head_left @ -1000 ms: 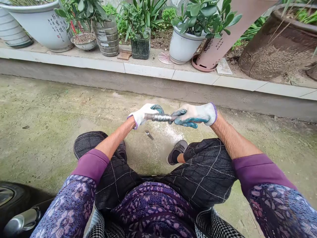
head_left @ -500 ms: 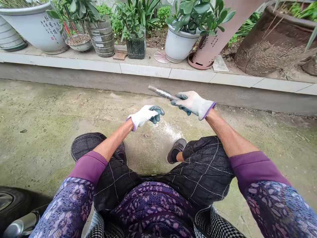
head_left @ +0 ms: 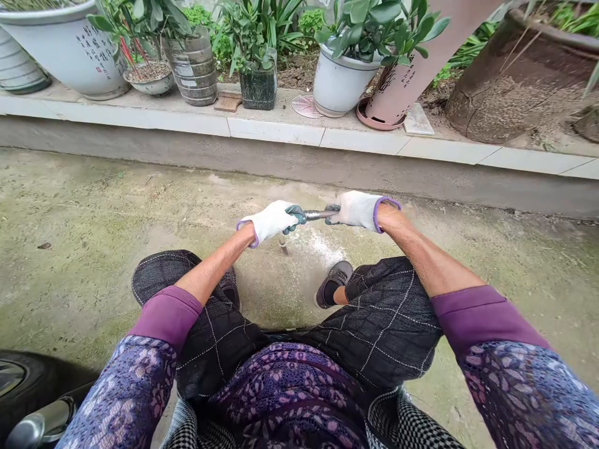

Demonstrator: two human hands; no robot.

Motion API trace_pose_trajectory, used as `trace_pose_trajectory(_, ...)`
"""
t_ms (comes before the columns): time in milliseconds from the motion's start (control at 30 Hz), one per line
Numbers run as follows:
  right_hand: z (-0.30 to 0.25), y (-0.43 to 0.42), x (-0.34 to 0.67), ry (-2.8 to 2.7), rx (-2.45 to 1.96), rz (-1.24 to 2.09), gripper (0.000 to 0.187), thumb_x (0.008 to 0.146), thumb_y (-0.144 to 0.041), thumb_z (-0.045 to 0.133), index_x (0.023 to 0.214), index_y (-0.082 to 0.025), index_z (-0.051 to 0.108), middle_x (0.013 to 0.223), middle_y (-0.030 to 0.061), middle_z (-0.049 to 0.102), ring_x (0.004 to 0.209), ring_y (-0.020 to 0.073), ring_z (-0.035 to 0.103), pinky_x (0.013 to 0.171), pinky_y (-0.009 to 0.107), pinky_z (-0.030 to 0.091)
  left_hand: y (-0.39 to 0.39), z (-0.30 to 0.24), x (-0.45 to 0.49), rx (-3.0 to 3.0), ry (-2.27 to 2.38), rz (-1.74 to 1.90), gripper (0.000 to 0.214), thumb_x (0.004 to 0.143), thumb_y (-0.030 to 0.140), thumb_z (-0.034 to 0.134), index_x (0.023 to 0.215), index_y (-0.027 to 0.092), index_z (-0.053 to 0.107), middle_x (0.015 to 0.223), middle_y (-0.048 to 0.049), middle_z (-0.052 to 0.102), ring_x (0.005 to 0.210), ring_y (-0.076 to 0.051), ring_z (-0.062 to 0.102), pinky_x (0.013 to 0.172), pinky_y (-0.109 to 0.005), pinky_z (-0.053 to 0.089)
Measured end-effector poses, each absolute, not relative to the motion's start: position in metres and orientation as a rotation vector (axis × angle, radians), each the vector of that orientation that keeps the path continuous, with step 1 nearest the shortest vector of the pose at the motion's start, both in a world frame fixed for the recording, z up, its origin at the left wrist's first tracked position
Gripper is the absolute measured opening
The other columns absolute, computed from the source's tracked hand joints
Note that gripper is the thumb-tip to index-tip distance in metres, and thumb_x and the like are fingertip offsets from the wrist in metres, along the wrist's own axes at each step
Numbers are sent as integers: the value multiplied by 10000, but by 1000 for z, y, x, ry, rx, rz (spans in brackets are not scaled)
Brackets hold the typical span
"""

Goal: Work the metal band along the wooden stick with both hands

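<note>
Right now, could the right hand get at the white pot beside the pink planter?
Probably, perhaps with a lean forward: nothing visible blocks the way from the right hand to the white pot on the ledge. That hand holds a rod, though, so it might need freeing first.

White, purple-hemmed gloves (head_left: 358, 209) and a grey rod (head_left: 321, 214)
Black trousers (head_left: 384, 318) carry a white dashed check; the blue-purple sleeves (head_left: 124, 374) are floral, with plain purple cuffs (head_left: 171, 315). At far left, a white pot (head_left: 60, 50) bears black writing; farther right, a pink pot (head_left: 392, 103) shows black marks.
</note>
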State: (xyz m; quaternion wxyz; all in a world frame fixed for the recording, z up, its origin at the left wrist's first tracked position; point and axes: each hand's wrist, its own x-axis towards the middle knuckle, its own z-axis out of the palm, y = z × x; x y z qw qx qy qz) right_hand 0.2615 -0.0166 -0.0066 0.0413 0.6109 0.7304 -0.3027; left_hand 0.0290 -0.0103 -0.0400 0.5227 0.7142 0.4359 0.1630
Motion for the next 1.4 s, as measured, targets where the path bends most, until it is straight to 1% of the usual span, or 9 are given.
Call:
trace_pose_trajectory(200, 5, -13, 264, 2330, 2040, -651, 264, 788, -402, 648, 955, -213, 726, 616, -7, 569, 531, 127, 475, 488, 261, 342, -13, -29, 33, 1472, 1005, 529, 268, 781, 51, 516, 943, 89, 726, 610, -8, 624, 530, -85, 549, 533, -211, 460)
trace_pose_trajectory(333, 18, -26, 263, 2351, 2231, -1331, 370, 809, -422, 670, 1058, -150, 694, 589, -21, 508, 467, 88, 416, 407, 228, 348, -9, -30, 30, 1400, 940, 570, 250, 786, 36, 510, 920, 96, 712, 626, -11, 636, 556, -91, 580, 582, -224, 490)
trace_pose_trajectory(433, 28, -35, 264, 2306, 1852, -1946, 496, 788, -472, 695, 1131, -117, 664, 573, -40, 486, 423, 70, 392, 361, 210, 335, -3, -34, 28, 1413, 933, 620, 208, 777, 45, 520, 863, 112, 698, 647, -16, 640, 572, -95, 578, 600, -231, 491)
trace_pose_trajectory(500, 29, -39, 264, 2225, 1531, -1999, 514, 759, -488, 721, 1113, -119, 676, 574, -42, 498, 409, 67, 400, 350, 205, 328, 2, -34, 24, 1500, 933, 637, 163, 764, 66, 550, 817, 120, 694, 687, -22, 652, 594, -95, 575, 609, -228, 483)
trace_pose_trajectory(733, 6, -29, 255, 2167, 1630, -953, 212, 797, -327, 639, 886, -152, 719, 557, -8, 505, 484, 105, 453, 447, 237, 306, -1, -28, 21, 1650, 1063, 539, 182, 726, 72, 532, 783, 120, 698, 588, 23, 585, 521, -75, 494, 530, -201, 405)
trace_pose_trajectory(900, 5, -15, 260, 2310, 1933, -432, 294, 812, -394, 597, 998, -204, 722, 690, 21, 609, 566, 137, 499, 524, 264, 334, -15, -35, 34, 1509, 1015, 501, 170, 784, 79, 534, 843, 100, 693, 557, 20, 589, 505, -86, 531, 550, -219, 446)
trace_pose_trajectory(1067, 9, -17, 261, 2336, 2181, -792, 311, 845, -408, 579, 1033, -191, 699, 606, -12, 541, 473, 104, 469, 455, 234, 337, -15, -29, 32, 1394, 870, 528, 211, 827, 64, 508, 922, 83, 695, 584, -7, 626, 532, -98, 582, 587, -235, 478)
trace_pose_trajectory(1233, 8, -17, 259, 2330, 2235, -788, 237, 818, -384, 656, 892, -162, 693, 532, -32, 465, 434, 82, 406, 406, 220, 300, -12, -23, 25, 1369, 891, 605, 214, 832, 48, 491, 906, 92, 687, 506, 28, 546, 453, -78, 496, 527, -223, 441)
trace_pose_trajectory(1400, 24, -30, 254, 2374, 2144, -1699, 325, 825, -370, 698, 1036, -124, 672, 586, -30, 473, 453, 75, 396, 363, 201, 341, -9, -32, 27, 1397, 787, 535, 202, 844, 98, 499, 935, 107, 680, 560, 13, 588, 487, -98, 548, 568, -248, 476)
